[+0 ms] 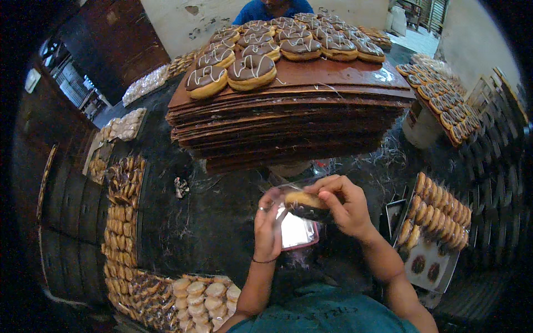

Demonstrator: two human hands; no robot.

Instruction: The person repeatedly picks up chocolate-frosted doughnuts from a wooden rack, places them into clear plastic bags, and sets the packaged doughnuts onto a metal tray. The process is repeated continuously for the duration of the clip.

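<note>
1. Bagging the doughnut (303, 198) seems our step; the next move likely calls for easing it deeper into the clear bag (276, 198).
2. Our half-curled left hand (267, 226) holds the bag; our right hand (350, 206) pinches the doughnut, between both (depth inside unclear).
3. Below them, a pink-rimmed container (317, 236) holds shiny white contents (296, 230).

Teal-green shirt (311, 316), dark print across it. Forearms (387, 261) bare. Left hand (268, 225): shiny ring (261, 208) on one finger, thin dark bracelet (263, 261) at the wrist.
</note>
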